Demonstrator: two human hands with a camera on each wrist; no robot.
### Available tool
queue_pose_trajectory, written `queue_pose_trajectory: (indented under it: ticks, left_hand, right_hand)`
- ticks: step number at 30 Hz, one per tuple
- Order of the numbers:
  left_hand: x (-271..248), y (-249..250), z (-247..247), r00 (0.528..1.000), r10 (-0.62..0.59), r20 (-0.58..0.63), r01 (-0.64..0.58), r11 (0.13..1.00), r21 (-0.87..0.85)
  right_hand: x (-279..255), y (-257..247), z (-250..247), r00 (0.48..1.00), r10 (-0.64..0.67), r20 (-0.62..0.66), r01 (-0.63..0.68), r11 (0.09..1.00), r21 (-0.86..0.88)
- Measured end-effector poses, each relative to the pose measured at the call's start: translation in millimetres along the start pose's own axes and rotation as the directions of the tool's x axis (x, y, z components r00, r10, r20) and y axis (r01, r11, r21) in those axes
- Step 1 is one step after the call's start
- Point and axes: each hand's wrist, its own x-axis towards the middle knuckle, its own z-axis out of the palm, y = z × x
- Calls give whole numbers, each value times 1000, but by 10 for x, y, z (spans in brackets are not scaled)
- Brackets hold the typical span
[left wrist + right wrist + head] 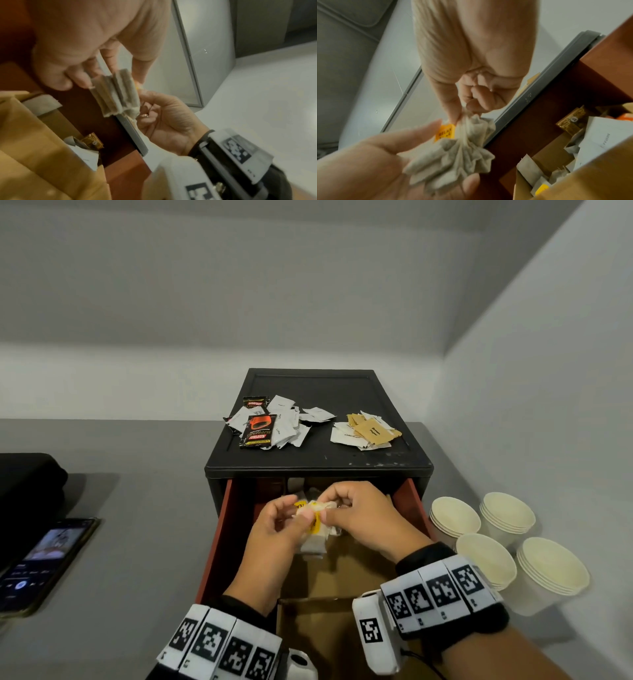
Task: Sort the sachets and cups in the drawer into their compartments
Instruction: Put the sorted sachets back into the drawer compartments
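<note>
We see plain white walls [308, 285] meeting at right corner, grey bench [144, 508], even dim indoor light, soft shadows.

Grey counter [144, 508] — cabinet [318, 460], cups [507, 546], phone [44, 563]

Tea bags [453, 159]: thin porous filter paper, matt, fibrous, w/ yellow paper tag [445, 132]. Drawer [219, 529]: red-brown, smooth, semi-gloss; dividers [34, 148] plain brown cardboard, matt. Cabinet [322, 453]: black plastic, matt, scuffed at front edge. Sachets [291, 422]: white paper, matt; coffee packs [257, 430] glossy foil/plastic. Cups [493, 556]: cream paper, matt. Counter [137, 525]: grey, smooth, matt. Phone [44, 563]: glossy glass screen.
</note>
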Motion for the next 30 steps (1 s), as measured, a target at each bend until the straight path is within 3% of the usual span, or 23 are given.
queue_pose_trajectory:
  ticks: [2,4,6,7,13,16,21,26,30]
  left_hand:
    - [-26,17,11,979,-200,32,202,944,-261]
    - [-67,60,37,932,-347,104,349,781,-518]
    - [-105,91,75,916,-366,163,375,641,-669]
    - [-113,107,94,921,-351,170,365,621,-694]
    - [-69,105,95,919,-363,154,376,686,-623]
    - [-66,85,112,915,-368,166,394,724,-566]
    - [-118,96,176,927,-348,141,371,789,-489]
    - [-144,141,94,880,-414,234,473,712,-518]
    - [-141,167,75,880,-411,240,469,665,-581]
  right_hand:
    - [-7,-34,-20,999,-5,-32,7,998,68]
    - [-15,-67,-14,998,-17,-64,24,993,117]
    - [-22,-76,23,997,-26,-79,36,992,121]
    - [-28,-74,53,997,-28,-77,36,994,107]
    - [-105,-76,93,999,-25,37,21,993,113]
    - [-151,-123,95,993,-45,108,44,999,10]
    - [-138,-140,146,994,-103,28,107,975,-196]
    - [-167,-170,105,989,-126,81,135,983,-120]
    - [-185,-164,132,984,-111,136,125,987,-104]
